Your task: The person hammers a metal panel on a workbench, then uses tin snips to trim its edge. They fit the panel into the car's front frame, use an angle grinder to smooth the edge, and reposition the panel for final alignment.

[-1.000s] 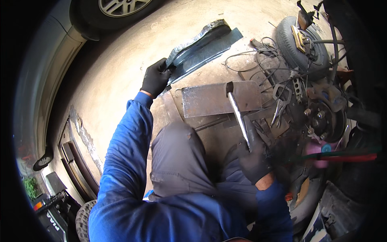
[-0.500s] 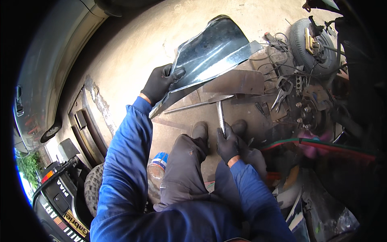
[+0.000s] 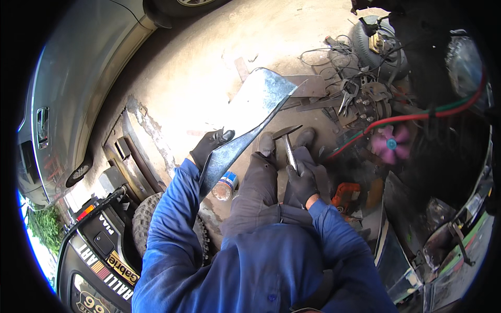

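Note:
A bent piece of shiny sheet metal [image 3: 245, 122] hangs in the air in front of me, one side folded over. My left hand [image 3: 210, 146], in a black glove, is closed on its near left edge with the thumb on top. Lower and to the right, my gloved right hand [image 3: 302, 182] is wrapped round the handle of a hammer [image 3: 288, 143]. The hammer's narrow, pointed head is up, above my shoes and apart from the sheet metal.
A blue-and-white can [image 3: 224, 186] stands by my left leg. Pliers [image 3: 347, 96], cables [image 3: 334, 55] and a wheel [image 3: 378, 44] lie at the far right. Red and green hoses [image 3: 417, 119] cross the right side. A silver car [image 3: 88, 78] and a knobby tyre [image 3: 148, 219] are on the left.
The sheet metal has come down and turned, so its folded side now shows. The hammer's head has turned and tilted up slightly in my right hand. My view has shifted.

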Demonstrator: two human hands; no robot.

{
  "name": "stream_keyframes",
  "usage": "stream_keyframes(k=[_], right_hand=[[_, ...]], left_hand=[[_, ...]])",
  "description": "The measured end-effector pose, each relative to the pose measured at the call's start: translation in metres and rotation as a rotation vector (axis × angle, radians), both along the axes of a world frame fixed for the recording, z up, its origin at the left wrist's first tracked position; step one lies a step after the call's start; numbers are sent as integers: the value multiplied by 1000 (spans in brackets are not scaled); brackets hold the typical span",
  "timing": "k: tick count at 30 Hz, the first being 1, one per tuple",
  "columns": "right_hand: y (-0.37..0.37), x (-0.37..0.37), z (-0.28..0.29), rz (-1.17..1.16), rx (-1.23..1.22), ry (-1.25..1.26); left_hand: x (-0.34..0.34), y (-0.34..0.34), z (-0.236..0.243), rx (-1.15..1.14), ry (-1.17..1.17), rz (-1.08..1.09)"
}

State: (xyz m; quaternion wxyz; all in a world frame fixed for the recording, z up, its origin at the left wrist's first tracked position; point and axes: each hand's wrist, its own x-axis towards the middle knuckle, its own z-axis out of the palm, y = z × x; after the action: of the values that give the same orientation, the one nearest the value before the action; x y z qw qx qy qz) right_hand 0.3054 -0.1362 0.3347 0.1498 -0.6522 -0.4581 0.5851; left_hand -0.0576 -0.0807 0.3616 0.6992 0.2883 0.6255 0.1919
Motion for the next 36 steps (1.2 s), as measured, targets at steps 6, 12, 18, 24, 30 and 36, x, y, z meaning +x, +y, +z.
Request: stream_keyframes(k=[6, 12, 18, 24, 30, 36], right_hand=[[0, 44, 98, -31, 122, -27], [-18, 71, 200, -146, 307, -12], [-52, 77, 263, -258, 301, -57], [-70, 74, 305, -354, 481, -213], [-44, 101, 363, -595, 701, -264], [-15, 172, 409, -844, 961, -60]], left_hand=[[-1, -27, 75, -127, -162, 147], [-1, -25, 135, -67, -213, 126], [0, -5, 156, 124, -174, -172], [-1, 12, 149, 226, -235, -138], [38, 22, 189, 465, -116, -256], [111, 42, 259, 668, -14, -353]])
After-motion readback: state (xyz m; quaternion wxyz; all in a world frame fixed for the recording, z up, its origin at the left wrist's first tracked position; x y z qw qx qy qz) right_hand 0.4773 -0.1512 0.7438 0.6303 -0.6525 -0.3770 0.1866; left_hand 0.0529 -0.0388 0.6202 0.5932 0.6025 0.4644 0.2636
